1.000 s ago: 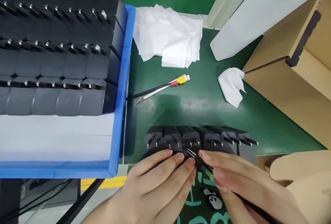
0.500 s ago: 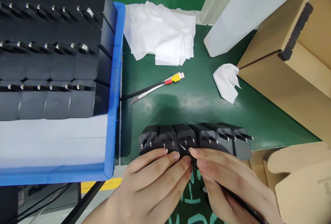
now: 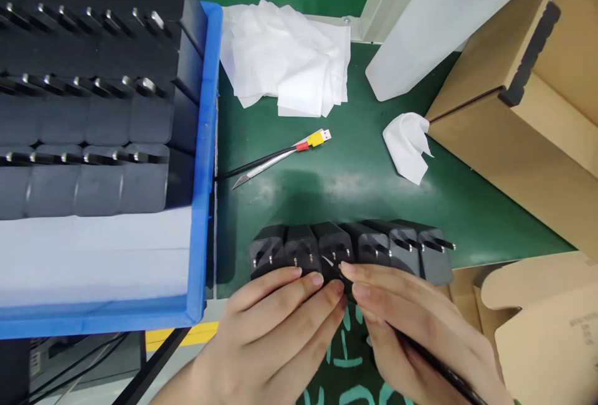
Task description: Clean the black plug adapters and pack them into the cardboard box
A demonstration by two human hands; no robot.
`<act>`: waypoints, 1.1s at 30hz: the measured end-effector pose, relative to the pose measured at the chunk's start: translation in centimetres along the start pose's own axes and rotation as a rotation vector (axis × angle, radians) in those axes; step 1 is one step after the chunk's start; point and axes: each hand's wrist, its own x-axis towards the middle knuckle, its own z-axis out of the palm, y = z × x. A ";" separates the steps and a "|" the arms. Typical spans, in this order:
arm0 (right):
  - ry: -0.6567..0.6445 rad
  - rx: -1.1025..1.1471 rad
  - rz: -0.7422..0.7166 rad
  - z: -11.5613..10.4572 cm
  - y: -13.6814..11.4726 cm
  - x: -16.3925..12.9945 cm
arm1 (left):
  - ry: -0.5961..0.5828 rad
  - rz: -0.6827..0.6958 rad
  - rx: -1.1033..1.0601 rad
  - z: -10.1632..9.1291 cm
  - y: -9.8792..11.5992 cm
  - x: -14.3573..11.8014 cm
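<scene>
Several black power adapters (image 3: 335, 243) lie side by side in a row at the table's near edge, their metal prongs facing me. My left hand (image 3: 280, 324) curves over the near ends of the left ones, its fingers close together and its thumb hidden. My right hand (image 3: 415, 324) pinches a slim black pen-like tool (image 3: 434, 361) with a pointed silver tip. That tip is at the near face of the third adapter from the left, just beside my left fingertips. Whether it touches the surface I cannot tell.
At left, a blue crate (image 3: 199, 230) holds rows of black adapters. Behind the row lie a craft knife (image 3: 261, 169), a cable with a yellow USB plug (image 3: 317, 138), a stack of white cloths (image 3: 289, 59) and a crumpled cloth (image 3: 407, 143). A cardboard box (image 3: 523, 149) stands right.
The tool's tip and my right fingers have shifted very slightly at the third adapter. My left hand stays in place, and the whole view has drifted a little.
</scene>
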 end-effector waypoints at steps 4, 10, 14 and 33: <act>0.000 -0.008 0.008 0.0 -0.2 -0.1 | -0.083 -0.025 0.005 -0.8 0.4 0.4; -0.002 -0.030 0.005 -0.2 -0.1 0.2 | -0.034 -0.025 0.012 -0.5 0.3 0.3; -0.074 -0.022 -0.072 -0.7 0.5 0.3 | 0.008 -0.003 0.003 0.2 0.1 0.1; 0.000 -0.040 0.022 -0.1 -0.4 0.1 | 0.017 -0.009 0.008 0.2 0.2 0.1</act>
